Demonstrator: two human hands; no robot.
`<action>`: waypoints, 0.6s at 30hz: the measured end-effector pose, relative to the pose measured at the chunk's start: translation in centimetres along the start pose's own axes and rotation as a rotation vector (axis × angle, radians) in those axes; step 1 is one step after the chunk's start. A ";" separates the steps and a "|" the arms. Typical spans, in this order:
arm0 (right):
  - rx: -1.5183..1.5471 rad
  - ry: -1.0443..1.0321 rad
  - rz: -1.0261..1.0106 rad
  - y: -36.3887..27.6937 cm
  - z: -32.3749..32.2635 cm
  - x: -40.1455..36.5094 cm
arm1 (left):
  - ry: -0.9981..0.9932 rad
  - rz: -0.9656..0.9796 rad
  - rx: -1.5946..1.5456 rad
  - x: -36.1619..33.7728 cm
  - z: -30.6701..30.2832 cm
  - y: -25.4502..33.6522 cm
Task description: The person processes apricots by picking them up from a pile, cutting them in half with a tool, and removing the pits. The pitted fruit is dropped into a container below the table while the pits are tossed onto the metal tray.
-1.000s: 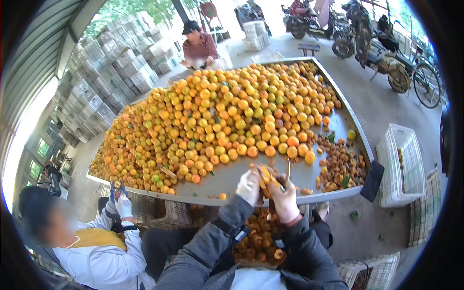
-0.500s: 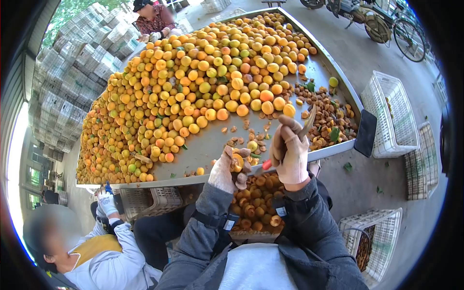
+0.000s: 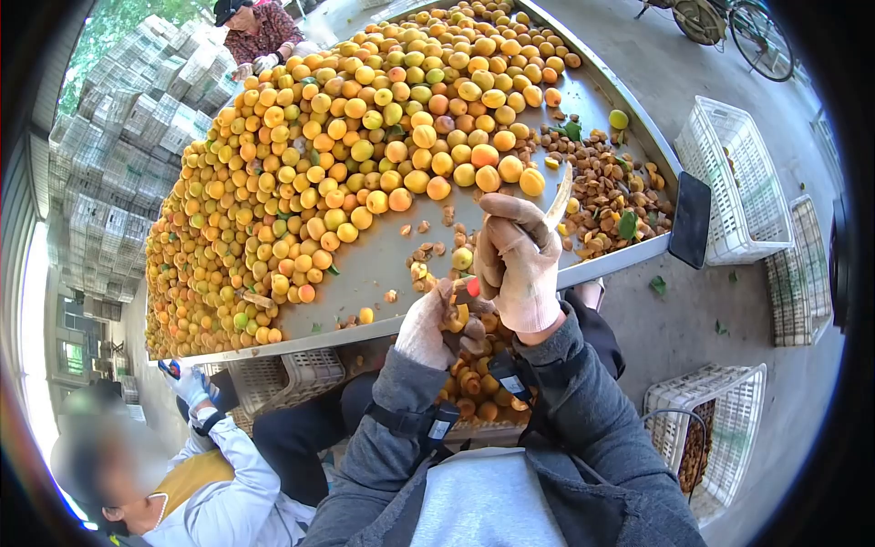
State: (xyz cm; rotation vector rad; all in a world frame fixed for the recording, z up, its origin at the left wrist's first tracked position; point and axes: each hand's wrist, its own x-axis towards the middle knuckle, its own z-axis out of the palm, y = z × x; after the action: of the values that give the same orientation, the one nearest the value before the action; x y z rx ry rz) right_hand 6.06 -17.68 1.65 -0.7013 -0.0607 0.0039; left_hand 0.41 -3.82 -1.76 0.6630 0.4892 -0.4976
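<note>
My left hand (image 3: pixel 425 330), in a pale glove with stained fingertips, is closed on a cut apricot (image 3: pixel 459 315) just off the table's front edge. My right hand (image 3: pixel 521 264), gloved too, is wrapped round a slim tool (image 3: pixel 562 195). A pale, curved, pointed end of it rises above the fist, and a red part shows at the lower left, near the apricot; the rest is hidden by the fingers. Below both hands, a container of opened apricots (image 3: pixel 476 381) is partly covered by my arms. Whole apricots (image 3: pixel 365 146) are heaped on the metal-topped table (image 3: pixel 365 273).
Apricot stones (image 3: pixel 606 187) lie piled at the table's right corner, near a dark phone-like slab (image 3: pixel 690 221). White crates (image 3: pixel 736 182) stand on the right. One co-worker (image 3: pixel 214 456) sits at the left, another (image 3: pixel 260 36) stands behind the heap. Stacked crates (image 3: pixel 118 173) fill the back left.
The view has shifted, so the table and heap sit slightly higher. My right hand has turned a little, its tool's pale end more upright, and the red part is closer to the apricot in my left.
</note>
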 end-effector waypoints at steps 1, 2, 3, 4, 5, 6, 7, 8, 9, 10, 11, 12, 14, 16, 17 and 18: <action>0.036 0.003 -0.017 0.1 0.0 0.0 | 0.001 0.000 0.000 0.0 -0.1 0.1; 0.038 0.002 -0.015 -0.1 -0.1 -0.1 | 0.011 -0.008 0.024 -0.2 -0.2 0.1; 0.010 -0.054 0.000 -0.4 -0.1 -0.2 | 0.021 -0.013 0.048 -0.2 -0.2 0.2; -0.019 -0.110 0.013 -0.6 -0.1 -0.2 | 0.020 -0.010 0.050 -0.2 -0.1 0.2; -0.018 -0.110 0.012 -0.7 -0.1 -0.1 | 0.069 0.019 0.120 -0.2 0.1 0.0; -0.041 -0.150 0.072 -0.8 0.0 -0.1 | 0.119 0.045 0.191 -0.3 0.1 -0.2; -0.066 -0.196 0.121 -0.9 -0.1 0.3 | 0.109 0.049 0.200 0.1 -0.1 0.0; -0.049 -0.168 0.172 -1.2 0.0 0.4 | 0.064 0.037 0.229 -0.1 -0.4 0.0; -0.048 -0.165 0.172 -1.1 -0.2 0.7 | 0.019 0.026 0.259 -0.3 -0.5 0.0; 0.061 -0.163 0.180 -0.8 -0.5 1.0 | 0.019 0.024 0.259 -0.4 -0.4 -0.1; 0.170 -0.163 0.187 -0.6 -0.8 1.4 | 0.059 0.005 0.242 -0.7 0.3 0.0; 0.180 -0.116 0.196 -0.3 -1.0 1.8 | 0.099 -0.013 0.225 -1.1 1.0 0.1; 0.259 -0.110 0.202 0.2 -1.3 2.1 | 0.130 0.022 0.156 -1.3 3.2 -0.1; 0.334 -0.104 0.202 0.2 -1.3 2.2 | 0.156 0.055 0.087 -1.1 3.5 -0.2; 0.311 -0.120 0.206 0.1 -1.1 2.0 | 0.135 0.074 0.141 -0.9 3.0 -0.3; 0.290 -0.131 0.210 0.0 -1.0 1.7 | 0.115 0.089 0.195 -1.0 2.6 -0.3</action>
State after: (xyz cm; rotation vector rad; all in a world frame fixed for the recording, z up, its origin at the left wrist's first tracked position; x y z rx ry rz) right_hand 7.79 -18.23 0.97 -0.4145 -0.1094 0.2555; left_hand 0.19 -5.53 0.46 0.9004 0.5212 -0.4273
